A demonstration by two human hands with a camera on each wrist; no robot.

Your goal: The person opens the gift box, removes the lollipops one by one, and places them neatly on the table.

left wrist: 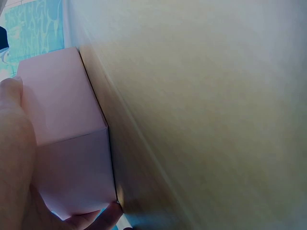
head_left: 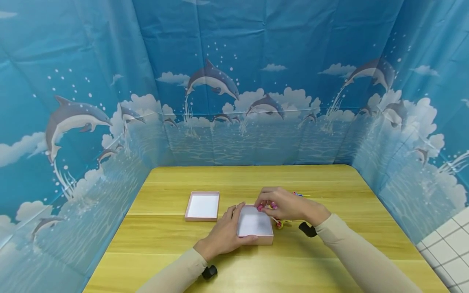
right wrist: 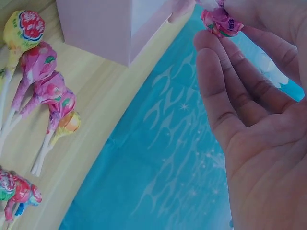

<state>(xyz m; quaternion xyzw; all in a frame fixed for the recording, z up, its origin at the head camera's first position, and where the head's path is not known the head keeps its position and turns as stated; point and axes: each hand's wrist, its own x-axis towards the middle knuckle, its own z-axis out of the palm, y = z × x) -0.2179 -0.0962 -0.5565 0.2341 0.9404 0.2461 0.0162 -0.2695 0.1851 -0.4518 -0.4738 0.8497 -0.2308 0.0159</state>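
An open pink box [head_left: 255, 225] with a white inside lies on the wooden table [head_left: 329, 252]. My left hand [head_left: 231, 228] grips its left side; in the left wrist view the thumb and a fingertip clasp the box wall [left wrist: 64, 124]. My right hand [head_left: 271, 203] hovers over the box's far right corner and pinches a pink wrapped lollipop [right wrist: 219, 21] at its fingertips. Several more lollipops [right wrist: 45, 88] lie on the table beside the box [right wrist: 105, 26], mostly pink and one yellow-headed. In the head view they [head_left: 280, 223] are partly hidden under my right hand.
A second shallow pink box half [head_left: 202, 206] lies open to the left, apart from the held one. A few more lollipops [head_left: 299, 194] peek out beyond my right hand. Blue dolphin-print sheets [head_left: 234, 101] wall in the table on three sides.
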